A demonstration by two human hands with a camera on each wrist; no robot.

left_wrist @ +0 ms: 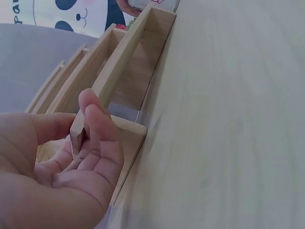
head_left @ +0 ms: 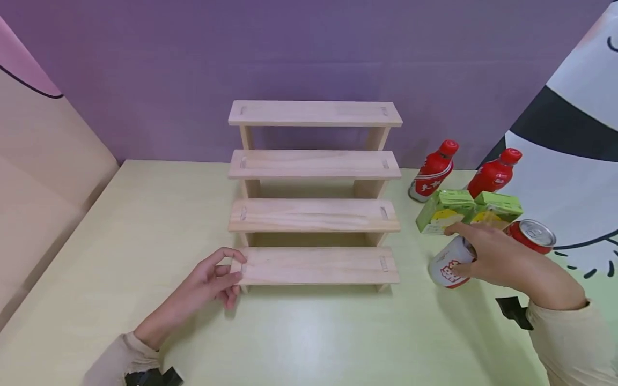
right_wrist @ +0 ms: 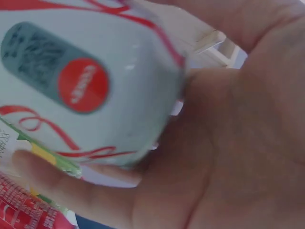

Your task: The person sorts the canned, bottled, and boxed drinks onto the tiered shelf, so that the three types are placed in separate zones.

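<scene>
A tiered wooden shelf with stepped boards stands mid-table. At the left end of its lowest board, my left hand pinches the edge; the left wrist view shows the board between thumb and fingers. On the right side, my right hand grips a white and red drink can, which leans to one side. The right wrist view shows the can close up, with a code and a red round mark. Whether its base touches the table cannot be told.
Behind the right hand stand two red bottles, two green juice cartons and a red can. A purple wall rises behind the shelf, and a panda-printed panel borders the right side.
</scene>
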